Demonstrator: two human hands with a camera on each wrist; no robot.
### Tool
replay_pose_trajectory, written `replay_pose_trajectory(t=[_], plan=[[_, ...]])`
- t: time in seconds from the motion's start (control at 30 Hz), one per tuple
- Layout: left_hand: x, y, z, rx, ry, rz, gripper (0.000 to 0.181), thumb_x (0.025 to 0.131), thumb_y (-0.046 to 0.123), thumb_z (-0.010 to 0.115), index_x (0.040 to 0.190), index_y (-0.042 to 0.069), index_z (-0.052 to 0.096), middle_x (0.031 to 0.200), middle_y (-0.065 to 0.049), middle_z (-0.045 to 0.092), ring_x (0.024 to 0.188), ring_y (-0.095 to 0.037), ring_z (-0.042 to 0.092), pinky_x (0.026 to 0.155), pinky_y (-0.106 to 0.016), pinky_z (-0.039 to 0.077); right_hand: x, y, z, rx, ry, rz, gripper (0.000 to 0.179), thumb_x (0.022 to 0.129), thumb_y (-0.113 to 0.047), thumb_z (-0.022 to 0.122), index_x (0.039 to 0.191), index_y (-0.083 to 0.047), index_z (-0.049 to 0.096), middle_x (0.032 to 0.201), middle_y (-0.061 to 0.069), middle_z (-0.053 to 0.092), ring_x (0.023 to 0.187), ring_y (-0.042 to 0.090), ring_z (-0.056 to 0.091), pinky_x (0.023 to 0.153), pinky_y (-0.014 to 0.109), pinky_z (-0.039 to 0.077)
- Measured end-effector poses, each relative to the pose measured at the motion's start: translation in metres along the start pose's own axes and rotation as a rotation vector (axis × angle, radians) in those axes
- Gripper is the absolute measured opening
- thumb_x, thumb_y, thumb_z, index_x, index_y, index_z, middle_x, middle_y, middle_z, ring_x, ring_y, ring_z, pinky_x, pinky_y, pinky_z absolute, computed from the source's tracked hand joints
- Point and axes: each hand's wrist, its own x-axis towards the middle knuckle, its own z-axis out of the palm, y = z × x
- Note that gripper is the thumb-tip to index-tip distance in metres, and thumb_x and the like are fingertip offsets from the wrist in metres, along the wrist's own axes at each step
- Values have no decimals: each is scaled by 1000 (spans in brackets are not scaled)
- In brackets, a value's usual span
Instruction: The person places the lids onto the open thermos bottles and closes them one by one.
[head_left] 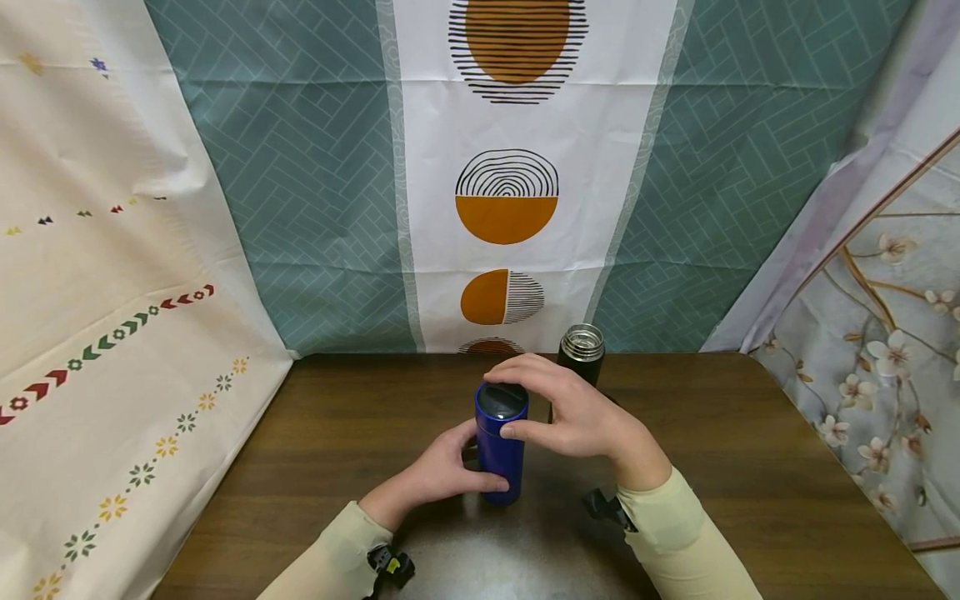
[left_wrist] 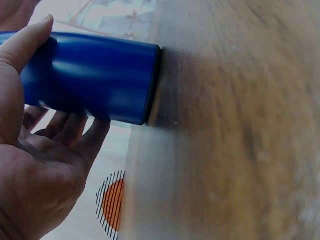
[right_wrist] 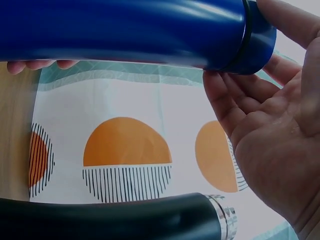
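Observation:
A blue thermos bottle [head_left: 498, 458] with a dark-topped lid [head_left: 502, 402] stands upright in front of me. My left hand [head_left: 442, 468] grips its lower body, thumb in front and fingers behind, as the left wrist view confirms. At the top, my right hand [head_left: 576, 412] holds the blue-sided lid [right_wrist: 260, 42] between thumb and fingers. In the right wrist view the lid sits on the bottle, with a dark seam line below it. Behind my right hand stands a black thermos bottle [head_left: 581, 357] without a lid, its steel neck [right_wrist: 227, 215] bare.
The brown wooden table [head_left: 360, 400] reaches back to a green and white patterned cloth [head_left: 315, 208]. A cream cloth [head_left: 150, 333] hangs at the left, and a flowered cloth [head_left: 885, 375] at the right. Small wrist cameras [head_left: 392, 565] are strapped to both sleeves.

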Motion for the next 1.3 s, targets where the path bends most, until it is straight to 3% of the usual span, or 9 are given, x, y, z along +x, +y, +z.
replay_pose_trajectory(t=[0.13, 0.47, 1.3], plan=[[0, 0, 0, 2, 2, 3, 75, 92, 28, 94, 157, 22, 57, 143, 2, 71, 131, -20, 68, 111, -44, 54, 0, 1, 1, -3, 9, 5, 61, 95, -23, 92, 148, -10, 66, 145, 1, 67, 134, 20, 62, 113, 38, 52], [1, 0, 0, 29, 17, 3, 75, 90, 28, 96, 155, 21, 59, 142, 2, 72, 131, -22, 68, 111, -46, 54, 1, -2, 1, -55, 27, 59, 72, 91, -31, 96, 153, -13, 62, 140, 1, 68, 125, 18, 64, 106, 42, 57], [1, 1, 0, 11, 6, -2, 75, 91, 27, 95, 156, 22, 58, 145, 2, 70, 133, -22, 67, 112, -47, 54, 3, -4, 7, -81, 47, 122, 74, 88, -40, 98, 149, -13, 65, 133, -2, 63, 117, 13, 63, 101, 38, 58]])
